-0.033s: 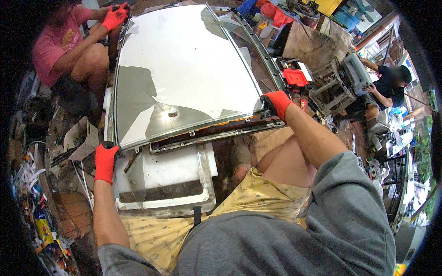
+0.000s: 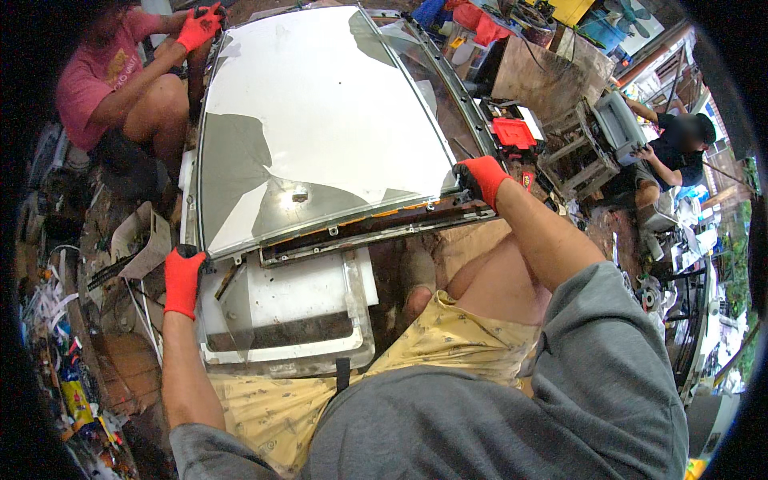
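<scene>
A large flat panel (image 2: 320, 104) with a thin dark edge lies in front of me, tilted slightly. Its white sheet has torn-looking grey areas along the left side, near the lower edge and at the far right corner. My left hand (image 2: 185, 280), in a red glove with dark fingertips, is closed on the near left corner. At the near right corner, my gloved right hand (image 2: 482, 178) grips the edge, fingers partly hidden. Beneath the panel, a dark metal frame (image 2: 376, 240) with small tabs shows. The other person's red-gloved hand (image 2: 198, 28) is at the far left corner.
Below the frame lies a white panel (image 2: 300, 288) with a dark slot. A crouching person (image 2: 120, 88) is at the far left; another person (image 2: 680, 148) holds a grey casing (image 2: 618, 128) at right. A red tray (image 2: 513, 134), a wooden stool (image 2: 572, 160) and scrap surround the panel.
</scene>
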Motion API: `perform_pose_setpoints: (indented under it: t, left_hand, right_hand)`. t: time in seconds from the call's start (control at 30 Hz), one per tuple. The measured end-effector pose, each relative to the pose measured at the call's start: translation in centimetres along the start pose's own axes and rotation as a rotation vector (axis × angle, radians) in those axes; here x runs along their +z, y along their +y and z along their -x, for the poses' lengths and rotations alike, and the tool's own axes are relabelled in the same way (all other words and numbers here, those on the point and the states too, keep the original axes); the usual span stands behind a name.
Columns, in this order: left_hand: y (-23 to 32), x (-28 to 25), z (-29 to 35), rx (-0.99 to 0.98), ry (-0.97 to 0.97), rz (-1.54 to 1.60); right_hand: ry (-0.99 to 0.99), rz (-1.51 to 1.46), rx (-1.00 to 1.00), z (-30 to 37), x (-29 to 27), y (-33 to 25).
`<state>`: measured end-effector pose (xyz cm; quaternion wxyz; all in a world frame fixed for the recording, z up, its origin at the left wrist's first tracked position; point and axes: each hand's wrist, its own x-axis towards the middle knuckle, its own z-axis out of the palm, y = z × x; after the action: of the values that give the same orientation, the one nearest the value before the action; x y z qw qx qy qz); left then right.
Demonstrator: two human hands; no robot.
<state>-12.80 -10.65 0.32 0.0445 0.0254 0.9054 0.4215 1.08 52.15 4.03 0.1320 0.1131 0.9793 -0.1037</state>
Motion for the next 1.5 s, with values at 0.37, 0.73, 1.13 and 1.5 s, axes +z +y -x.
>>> perform_pose_setpoints:
  t: [0.37, 0.73, 1.13, 1.5]
  left_hand:
    - [0.4, 0.5, 0.1, 0.015, 0.004, 0.024]
    - [-1.9, -0.1, -1.3, 0.044, -0.064, 0.046]
    - [0.8, -0.4, 0.1, 0.057, -0.015, -0.142]
    - [1.8, -0.8, 0.4, 0.060, -0.039, -0.220]
  right_hand:
    - [0.027, 0.169, -0.047, -0.7, 0.1, 1.8]
    - [0.085, 0.253, -0.011, 0.1, -2.1, 0.8]
    - [0.223, 0.214, -0.326, 3.9, -1.5, -12.2]
    - [0.222, 0.353, -0.395, 3.8, -0.6, -13.6]
